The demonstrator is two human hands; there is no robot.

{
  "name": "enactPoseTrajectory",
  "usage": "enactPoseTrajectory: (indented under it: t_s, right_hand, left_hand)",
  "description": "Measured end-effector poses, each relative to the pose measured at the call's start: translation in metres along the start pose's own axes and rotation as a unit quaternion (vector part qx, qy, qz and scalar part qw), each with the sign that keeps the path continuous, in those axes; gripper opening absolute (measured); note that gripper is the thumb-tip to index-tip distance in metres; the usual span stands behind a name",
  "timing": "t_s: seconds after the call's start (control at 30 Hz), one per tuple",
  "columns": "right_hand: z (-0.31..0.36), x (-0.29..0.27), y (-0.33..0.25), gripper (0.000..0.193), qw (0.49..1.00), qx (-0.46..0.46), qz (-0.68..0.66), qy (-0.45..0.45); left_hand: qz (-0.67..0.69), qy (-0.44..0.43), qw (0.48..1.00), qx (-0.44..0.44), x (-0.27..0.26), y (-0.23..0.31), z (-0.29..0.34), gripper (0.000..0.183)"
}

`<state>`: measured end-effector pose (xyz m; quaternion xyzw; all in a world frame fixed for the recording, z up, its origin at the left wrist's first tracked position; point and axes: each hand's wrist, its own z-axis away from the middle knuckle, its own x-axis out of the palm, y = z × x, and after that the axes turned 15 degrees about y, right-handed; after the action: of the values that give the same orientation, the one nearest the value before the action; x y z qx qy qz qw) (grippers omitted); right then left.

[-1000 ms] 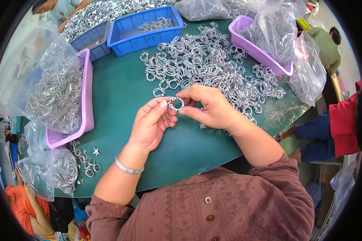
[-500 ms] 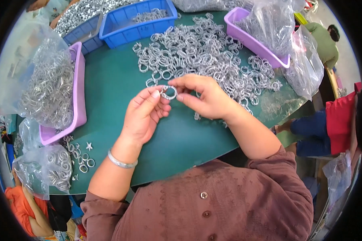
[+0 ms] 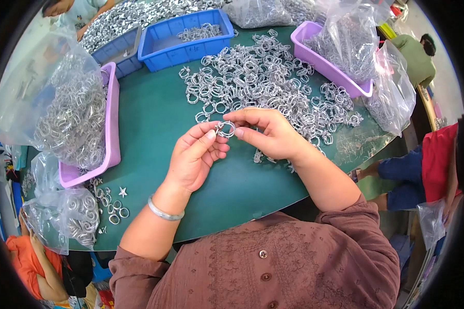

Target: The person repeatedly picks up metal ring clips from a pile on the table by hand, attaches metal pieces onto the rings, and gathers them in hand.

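Left hand [image 3: 192, 157] hides part of silver ring [image 3: 234, 129].

You wear a brown blouse [image 3: 325, 275] with darker floral embroidery [image 3: 296, 242], round buttons [image 3: 263, 254] down the front, sleeves [image 3: 358, 229] ending near the elbows, and a pale bangle [image 3: 165, 212] on your left wrist.
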<state>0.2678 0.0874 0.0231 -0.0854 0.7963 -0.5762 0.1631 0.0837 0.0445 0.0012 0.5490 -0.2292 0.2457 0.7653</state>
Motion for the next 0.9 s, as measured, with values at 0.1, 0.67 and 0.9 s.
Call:
enactPoseTrajectory:
  t_s: [0.1,0.67,0.9]
  right_hand:
    - [-0.001,0.0004,-0.0002,0.025,1.0,0.002,-0.019,0.009]
    - [-0.0008,-0.0002,-0.0032,0.038,0.987,-0.141,0.061,0.054]
    - [-0.0018,0.0007,-0.0012,0.04,0.985,-0.148,0.07,0.057]
  left_hand:
    - [0.009,-0.007,1.0,-0.006,0.0024,0.0015,0.0009,0.02]
    - [-0.089,-0.005,0.977,0.193,0.0074,-0.0052,-0.0003,0.042]
    - [-0.093,-0.003,0.976,0.196,0.0053,-0.0053,-0.0018,0.041]
